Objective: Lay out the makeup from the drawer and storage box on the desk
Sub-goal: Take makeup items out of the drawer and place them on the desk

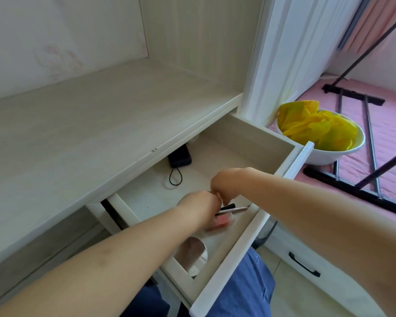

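Note:
The white drawer (256, 229) under the desk top (82, 124) is pulled open, and both hands reach into it. My left hand (198, 208) is curled, knuckles up, over a pink compact (223, 221), a black-capped pencil (229, 206) and a thin pink-tipped pen (239, 209). My right hand (228, 183) is bent down at the wrist, with its fingers touching the left hand. The fingertips of both hands are hidden, so I cannot tell what they grip. A round mirror (192, 250) lies nearer in the drawer.
A black pouch (180, 157) with a loop strap lies at the back of the drawer. To the right, a white basin (325, 154) with yellow plastic (318, 124) and a black rack (364, 191) stand on a pink mat. Below is another drawer with a black handle (303, 265).

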The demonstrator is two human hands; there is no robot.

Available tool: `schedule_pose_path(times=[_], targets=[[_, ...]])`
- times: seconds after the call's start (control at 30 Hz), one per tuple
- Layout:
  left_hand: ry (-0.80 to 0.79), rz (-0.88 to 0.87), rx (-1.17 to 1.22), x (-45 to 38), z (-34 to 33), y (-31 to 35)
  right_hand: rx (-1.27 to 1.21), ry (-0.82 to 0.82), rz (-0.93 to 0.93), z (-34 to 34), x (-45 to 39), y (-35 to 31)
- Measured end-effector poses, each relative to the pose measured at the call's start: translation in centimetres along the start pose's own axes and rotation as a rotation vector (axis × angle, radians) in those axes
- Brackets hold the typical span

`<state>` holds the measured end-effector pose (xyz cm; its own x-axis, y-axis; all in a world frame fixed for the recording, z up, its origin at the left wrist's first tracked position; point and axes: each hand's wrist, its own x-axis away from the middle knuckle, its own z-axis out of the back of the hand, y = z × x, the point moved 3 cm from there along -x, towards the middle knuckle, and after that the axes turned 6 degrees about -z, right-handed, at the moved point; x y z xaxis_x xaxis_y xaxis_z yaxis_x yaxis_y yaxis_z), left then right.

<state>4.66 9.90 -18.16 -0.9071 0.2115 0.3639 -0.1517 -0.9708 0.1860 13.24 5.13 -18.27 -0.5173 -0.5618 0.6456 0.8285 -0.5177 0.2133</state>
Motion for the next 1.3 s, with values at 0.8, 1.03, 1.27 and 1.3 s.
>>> schedule_pose_path(times=[0.8, 1.03, 1.27, 1.3], targets=[[-0.056, -0.061, -0.321, -3.1, -1.8, -0.2, 0.182, -0.016, -0.054, -1.4, -3.4, 0.3], [-0.150, -0.112, -0.396, -3.2, -1.7, 0.9, 0.102, 0.003, -0.200, -0.6, -1.7, 3.1], [-0.209, 0.030, -0.325, -1.8, -0.5, -0.7, -0.184, 0.109, -0.256, 0.5, 0.6, 5.5], [-0.154, 0.068, -0.262, -1.4, -0.2, -1.3, -0.244, 0.127, -0.261, 0.8, 1.0, 5.8]])
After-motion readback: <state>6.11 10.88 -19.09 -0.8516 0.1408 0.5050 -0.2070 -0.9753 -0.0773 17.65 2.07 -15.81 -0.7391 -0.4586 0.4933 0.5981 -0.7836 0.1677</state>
